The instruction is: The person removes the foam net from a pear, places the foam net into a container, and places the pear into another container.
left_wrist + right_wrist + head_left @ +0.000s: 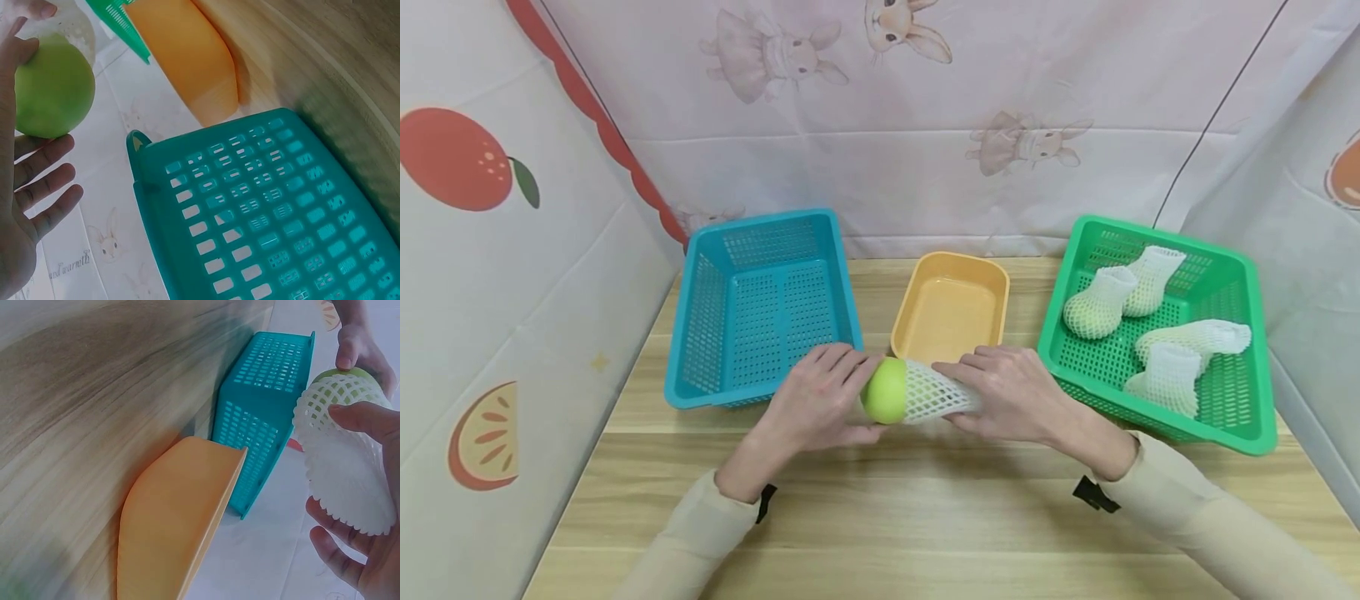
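Note:
A smooth, round, light green fruit point(886, 392) sits partly inside a white foam net sleeve point(934, 393), above the front end of the yellow tray. My left hand point(823, 400) holds the bare end of the fruit; in the left wrist view, the thumb point(26, 50) presses its top and a finger lies under it. From the other side my right hand point(1011, 392) grips the sleeve, its thumb point(353, 417) lying along the mesh near the fruit in the right wrist view. The sleeve's tail runs into the right palm, partly hidden in the head view.
A blue perforated basket point(782, 312) stands at left with nothing seen inside. The shallow yellow tray point(951, 312) is in the middle. Several net-wrapped fruits point(1093, 312) lie in the green basket point(1258, 358) at right. A printed cloth point(887, 192) hangs behind the wooden table point(910, 525).

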Tool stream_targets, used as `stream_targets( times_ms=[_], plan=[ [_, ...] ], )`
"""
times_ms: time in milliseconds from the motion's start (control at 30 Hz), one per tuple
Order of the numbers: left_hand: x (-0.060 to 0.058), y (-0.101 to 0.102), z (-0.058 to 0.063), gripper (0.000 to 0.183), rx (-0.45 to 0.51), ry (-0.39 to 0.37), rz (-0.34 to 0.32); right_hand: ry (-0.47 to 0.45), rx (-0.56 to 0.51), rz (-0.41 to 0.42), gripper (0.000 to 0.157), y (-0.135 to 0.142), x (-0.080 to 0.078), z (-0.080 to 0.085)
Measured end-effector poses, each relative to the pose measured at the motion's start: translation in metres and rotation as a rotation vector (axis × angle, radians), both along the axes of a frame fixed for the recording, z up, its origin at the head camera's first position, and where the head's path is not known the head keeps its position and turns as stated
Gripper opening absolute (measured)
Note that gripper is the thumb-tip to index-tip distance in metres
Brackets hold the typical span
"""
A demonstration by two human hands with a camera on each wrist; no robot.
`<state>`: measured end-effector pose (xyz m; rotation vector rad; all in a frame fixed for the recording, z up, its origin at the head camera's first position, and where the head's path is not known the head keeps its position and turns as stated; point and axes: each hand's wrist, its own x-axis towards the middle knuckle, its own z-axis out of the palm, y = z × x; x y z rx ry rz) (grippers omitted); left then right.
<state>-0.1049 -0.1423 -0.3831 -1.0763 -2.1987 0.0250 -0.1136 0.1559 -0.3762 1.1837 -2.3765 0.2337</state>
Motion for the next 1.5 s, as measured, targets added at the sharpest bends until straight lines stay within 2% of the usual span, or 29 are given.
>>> stream_targets(
  times_ms=[467, 733, 1100, 1500],
  plan=[
    [0.000, -0.016, 0.003, 0.088, 0.027, 0.001, 0.039, 0.016, -0.007, -0.020, 0.065, 0.008, -0.005, 0.002],
    [0.001, -0.023, 0.006, 0.086, 0.045, 0.021, 0.031, 0.017, -0.020, -0.035, 0.065, 0.013, -0.007, 0.004],
    [0.006, -0.031, 0.004, 0.088, 0.063, 0.023, 0.018, -0.009, -0.038, -0.065, 0.066, 0.021, -0.016, 0.005],
    [0.012, -0.037, 0.002, 0.088, 0.070, -0.006, 0.027, 0.050, -0.059, -0.093, 0.062, 0.023, -0.032, 0.004]
  ],
)
